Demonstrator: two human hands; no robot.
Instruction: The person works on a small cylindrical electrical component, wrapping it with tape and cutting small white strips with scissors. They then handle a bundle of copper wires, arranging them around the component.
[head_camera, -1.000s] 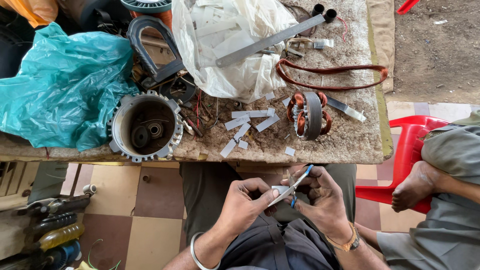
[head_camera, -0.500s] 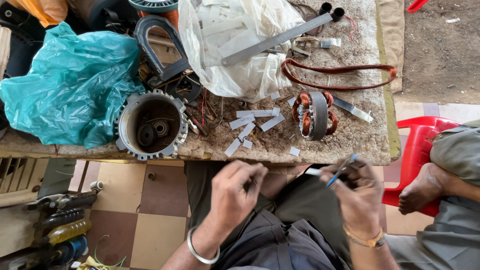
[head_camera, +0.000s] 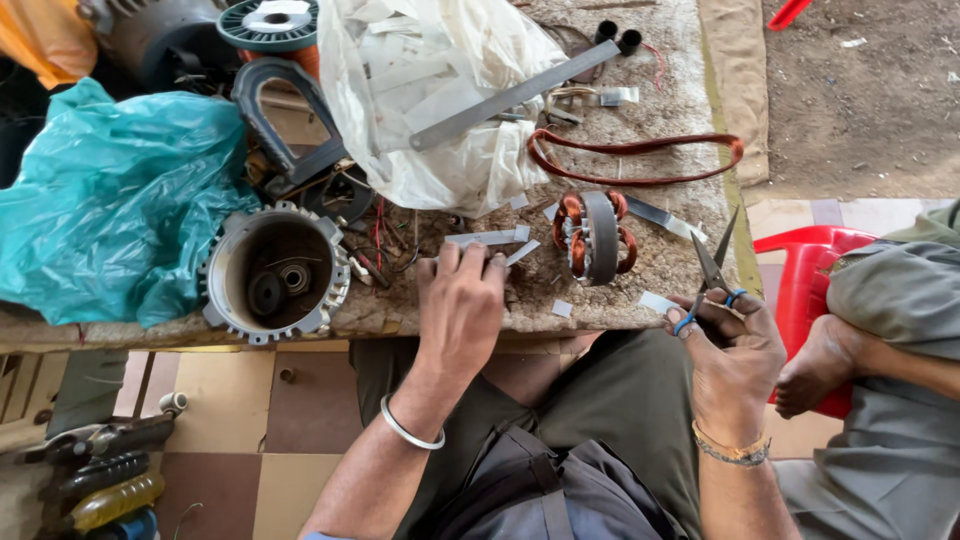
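- Left hand (head_camera: 462, 305) reaches forward, palm down, fingertips pressed on the paper strips (head_camera: 487, 239) lying on the desk (head_camera: 690, 255) between housing and stator.
- Right hand (head_camera: 733, 345) is raised off the desk's right edge, closed on scissors (head_camera: 712, 268) (blades pointing up) and a small paper piece (head_camera: 657, 301).
- Round housing (head_camera: 275, 272) sits left; wound stator (head_camera: 593, 236) right.
- White bag (head_camera: 440, 110) and steel ruler (head_camera: 515, 96) lie behind; teal bag (head_camera: 110, 205) far left.

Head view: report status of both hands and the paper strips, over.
Left hand fingers on paper strips on bench. Right hand holds scissors plus one cut strip. Wound stator lies beside the strips.
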